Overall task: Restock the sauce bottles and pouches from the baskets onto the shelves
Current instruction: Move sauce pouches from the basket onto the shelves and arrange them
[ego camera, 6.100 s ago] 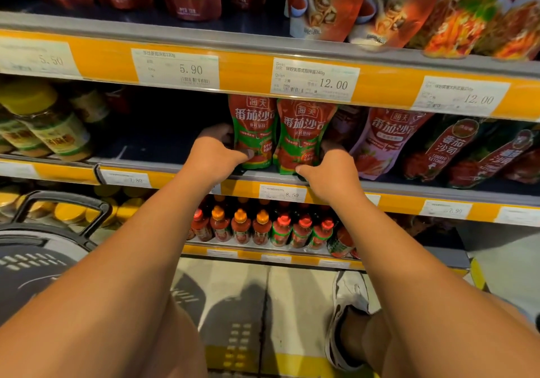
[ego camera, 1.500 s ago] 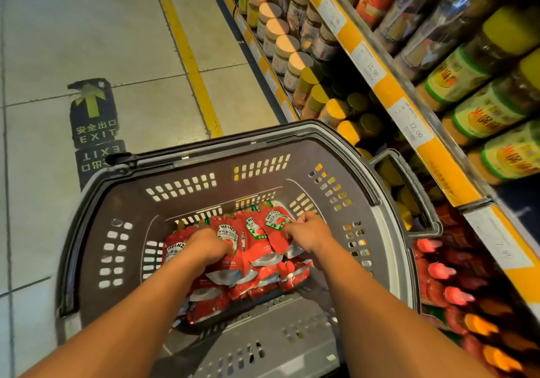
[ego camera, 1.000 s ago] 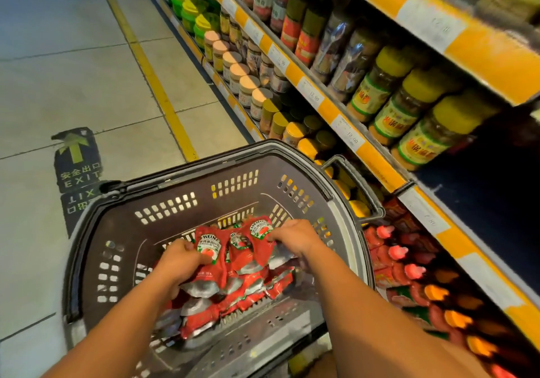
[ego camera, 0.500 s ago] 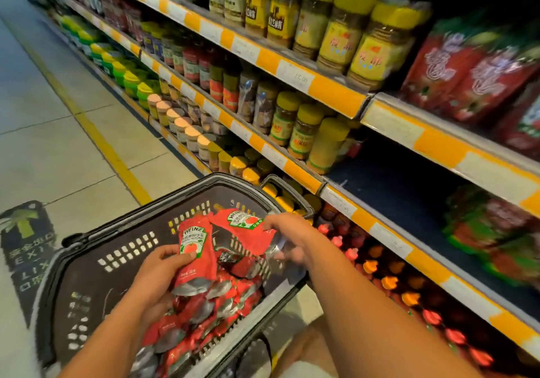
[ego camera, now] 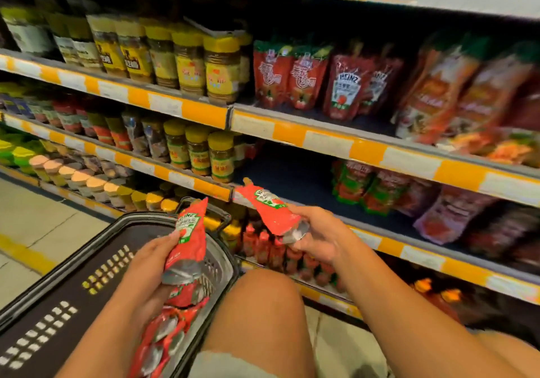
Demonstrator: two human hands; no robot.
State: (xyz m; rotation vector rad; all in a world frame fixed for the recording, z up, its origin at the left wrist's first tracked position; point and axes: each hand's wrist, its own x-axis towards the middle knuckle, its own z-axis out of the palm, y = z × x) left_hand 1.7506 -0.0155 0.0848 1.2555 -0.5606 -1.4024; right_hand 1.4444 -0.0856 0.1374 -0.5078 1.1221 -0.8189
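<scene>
Shelves (ego camera: 365, 146) fill the frame, dark gap on mid shelf (ego camera: 292, 178) beside green-red pouches (ego camera: 359, 186). Basket (ego camera: 73, 275) sits low left w/ more pouches inside. Your left hand (ego camera: 152, 263) grips one Heinz pouch (ego camera: 188, 240) over the basket; right hand (ego camera: 318, 237) clamps a 2nd pouch (ego camera: 270, 208) by its silver base, tip near shelf edge. Risk: base-only grip, pouch prob flops or topples when you set it down, knocking neighbours.

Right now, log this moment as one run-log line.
left hand: holds Heinz ketchup pouch over basket | right hand: holds second Heinz pouch toward bare shelf spot | placed: neither
</scene>
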